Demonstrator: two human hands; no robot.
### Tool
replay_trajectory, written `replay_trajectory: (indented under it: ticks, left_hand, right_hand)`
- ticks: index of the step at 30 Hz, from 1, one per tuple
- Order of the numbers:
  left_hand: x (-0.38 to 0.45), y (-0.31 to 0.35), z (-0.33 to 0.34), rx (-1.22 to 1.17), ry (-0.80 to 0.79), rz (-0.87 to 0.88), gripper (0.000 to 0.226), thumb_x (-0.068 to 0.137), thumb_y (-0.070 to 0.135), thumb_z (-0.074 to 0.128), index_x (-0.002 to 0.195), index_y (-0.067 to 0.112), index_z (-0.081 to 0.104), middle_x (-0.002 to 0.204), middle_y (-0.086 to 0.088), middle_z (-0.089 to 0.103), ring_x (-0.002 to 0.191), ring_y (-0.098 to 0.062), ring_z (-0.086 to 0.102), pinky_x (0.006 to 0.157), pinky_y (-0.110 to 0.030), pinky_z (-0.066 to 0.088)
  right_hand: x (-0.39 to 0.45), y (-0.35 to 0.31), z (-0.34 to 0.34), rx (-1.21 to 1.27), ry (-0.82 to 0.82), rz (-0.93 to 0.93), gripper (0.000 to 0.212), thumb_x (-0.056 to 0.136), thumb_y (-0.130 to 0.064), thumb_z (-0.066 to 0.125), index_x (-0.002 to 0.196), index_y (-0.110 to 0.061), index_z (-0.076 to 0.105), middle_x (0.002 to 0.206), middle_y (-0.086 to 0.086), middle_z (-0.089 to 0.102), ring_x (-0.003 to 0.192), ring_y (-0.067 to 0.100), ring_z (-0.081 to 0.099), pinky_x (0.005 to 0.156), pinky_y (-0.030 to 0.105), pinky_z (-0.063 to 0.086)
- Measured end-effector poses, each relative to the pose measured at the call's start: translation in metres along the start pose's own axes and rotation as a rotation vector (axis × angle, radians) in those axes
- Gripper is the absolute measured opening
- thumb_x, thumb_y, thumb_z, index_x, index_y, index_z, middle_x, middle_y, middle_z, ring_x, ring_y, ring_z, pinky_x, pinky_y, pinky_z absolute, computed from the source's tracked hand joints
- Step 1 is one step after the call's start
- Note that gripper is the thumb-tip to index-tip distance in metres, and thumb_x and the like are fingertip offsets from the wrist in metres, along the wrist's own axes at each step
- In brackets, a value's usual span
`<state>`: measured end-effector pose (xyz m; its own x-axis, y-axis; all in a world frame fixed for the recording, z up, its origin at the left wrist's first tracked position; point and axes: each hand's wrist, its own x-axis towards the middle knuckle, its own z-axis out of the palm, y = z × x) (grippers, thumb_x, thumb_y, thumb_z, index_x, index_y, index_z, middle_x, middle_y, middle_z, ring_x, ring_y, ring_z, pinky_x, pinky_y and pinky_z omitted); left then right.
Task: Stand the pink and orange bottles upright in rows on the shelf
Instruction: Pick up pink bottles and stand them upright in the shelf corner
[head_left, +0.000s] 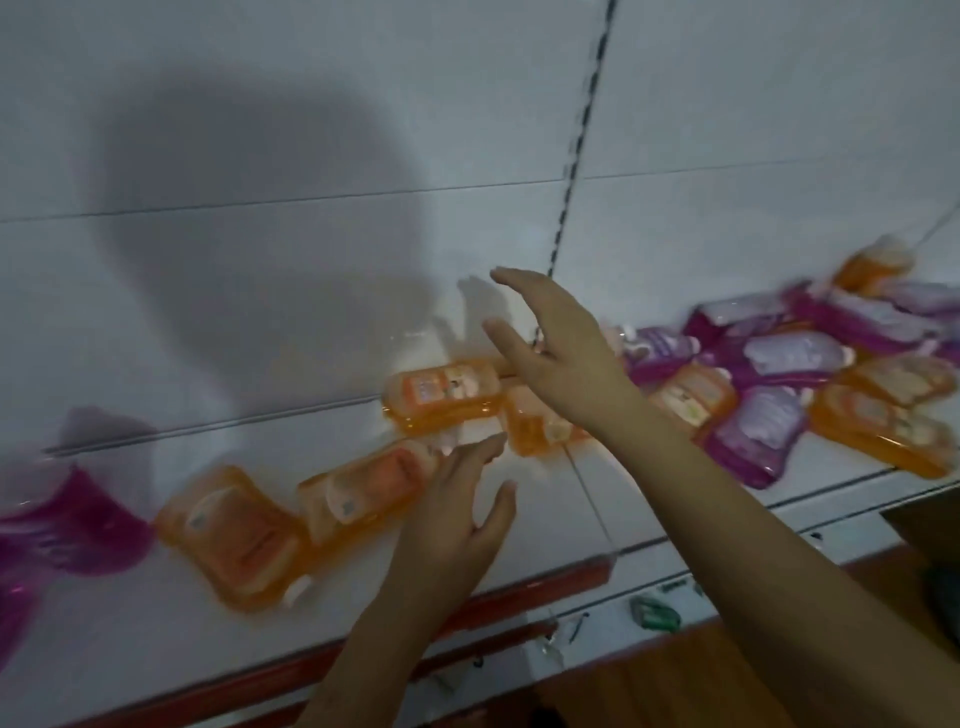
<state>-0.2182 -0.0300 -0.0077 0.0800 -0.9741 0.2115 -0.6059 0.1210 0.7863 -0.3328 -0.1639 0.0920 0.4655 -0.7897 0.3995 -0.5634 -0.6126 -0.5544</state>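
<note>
Along the white shelf (156, 639) every bottle lay flat, none yet upright. Orange bottles (236, 535) lay near the front edge toward the left end, with a pink bottle (72, 525) beyond them at the far left; a mixed heap (779, 379) of pink and orange ones filled the right end against the back panel. The left hand (457, 514) was released, fingers spread, just beside the cap end of an orange bottle (363, 488), and whether it touched could not be told. The right hand (556, 353) hung open above another orange bottle (441, 395) near the middle, grasping nothing. Judging by looks, these were small clear plastic bottles of liquid: light, stiff, glossy and likely slippery. A hold across the flat sides at mid-body should serve better than one at the narrow cap.
</note>
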Motion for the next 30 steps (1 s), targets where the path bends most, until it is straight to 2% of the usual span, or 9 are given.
replay_trajectory:
  ticks: [3,9,13,17,19,21,24,27,30]
  left_hand:
    - [0.021,0.033,0.064,-0.011,-0.093,0.051,0.045,0.099,0.039,0.05,0.143,0.039,0.041,0.135,0.024,0.046,0.121,0.008,0.043,0.101,-0.018,0.039]
    - [0.061,0.081,0.165,-0.006,-0.142,0.051,0.045,0.096,0.029,0.059,0.138,0.036,0.046,0.13,0.02,0.05,0.113,0.013,0.044,0.09,-0.001,0.034]
    - [0.096,0.114,0.227,0.046,-0.137,0.031,0.052,0.092,0.037,0.062,0.14,0.035,0.043,0.127,0.02,0.045,0.111,0.005,0.046,0.088,-0.005,0.036]
    - [0.113,0.13,0.27,0.207,-0.151,0.003,0.063,0.087,0.051,0.064,0.142,0.03,0.043,0.129,0.013,0.044,0.116,-0.001,0.039,0.095,-0.019,0.034]
    - [0.118,0.133,0.289,0.381,-0.127,0.03,0.067,0.081,0.06,0.059,0.138,0.026,0.049,0.13,0.003,0.051,0.118,-0.016,0.042,0.097,-0.03,0.04]
    - [0.122,0.133,0.301,0.515,-0.09,0.025,0.074,0.073,0.063,0.055,0.133,0.022,0.054,0.123,-0.008,0.055,0.111,-0.029,0.049,0.091,-0.041,0.047]
    - [0.123,0.134,0.318,0.602,-0.11,0.038,0.085,0.066,0.058,0.063,0.139,0.018,0.049,0.121,-0.016,0.054,0.105,-0.036,0.054,0.082,-0.044,0.05]
    - [0.123,0.13,0.323,0.563,-0.153,0.047,0.095,0.067,0.055,0.064,0.151,0.025,0.033,0.128,-0.014,0.052,0.107,-0.033,0.053,0.082,-0.04,0.051]
    - [0.128,0.13,0.314,0.346,-0.184,-0.053,0.093,0.068,0.057,0.068,0.151,0.039,0.03,0.127,0.0,0.05,0.111,-0.017,0.051,0.087,-0.032,0.051]
  right_hand:
    - [-0.02,0.065,-0.053,0.015,0.057,0.08,0.05,0.098,-0.046,0.048,0.142,-0.021,0.045,0.146,-0.006,0.047,0.134,0.007,0.04,0.112,0.025,0.03]
    - [-0.044,0.179,-0.129,-0.008,0.087,0.123,0.048,0.098,-0.043,0.05,0.14,-0.02,0.048,0.142,-0.004,0.05,0.13,0.01,0.045,0.109,0.025,0.033]
    - [-0.06,0.258,-0.177,-0.002,0.072,0.186,0.045,0.096,-0.039,0.055,0.137,-0.018,0.051,0.136,-0.002,0.056,0.122,0.011,0.051,0.1,0.019,0.035]
    - [-0.08,0.315,-0.195,0.012,-0.01,0.305,0.041,0.096,-0.037,0.055,0.129,-0.013,0.058,0.126,0.004,0.063,0.113,0.016,0.058,0.1,0.032,0.045]
    - [-0.092,0.334,-0.196,0.03,-0.034,0.37,0.035,0.096,-0.031,0.057,0.125,-0.012,0.061,0.118,0.005,0.066,0.104,0.013,0.06,0.091,0.023,0.045]
    - [-0.103,0.343,-0.191,0.029,-0.028,0.402,0.03,0.096,-0.027,0.058,0.121,-0.012,0.064,0.111,0.003,0.069,0.097,0.009,0.06,0.083,0.013,0.041]
    - [-0.119,0.345,-0.186,0.061,-0.001,0.408,0.023,0.096,-0.024,0.058,0.114,-0.014,0.068,0.096,-0.005,0.067,0.083,0.002,0.059,0.078,0.002,0.04]
    - [-0.132,0.342,-0.18,0.08,0.019,0.424,0.022,0.097,-0.025,0.057,0.112,-0.014,0.068,0.096,-0.004,0.069,0.082,0.001,0.059,0.073,-0.001,0.037]
    - [-0.139,0.34,-0.174,0.118,0.076,0.469,0.021,0.097,-0.026,0.057,0.111,-0.015,0.068,0.099,-0.004,0.07,0.089,0.006,0.062,0.075,0.002,0.039]
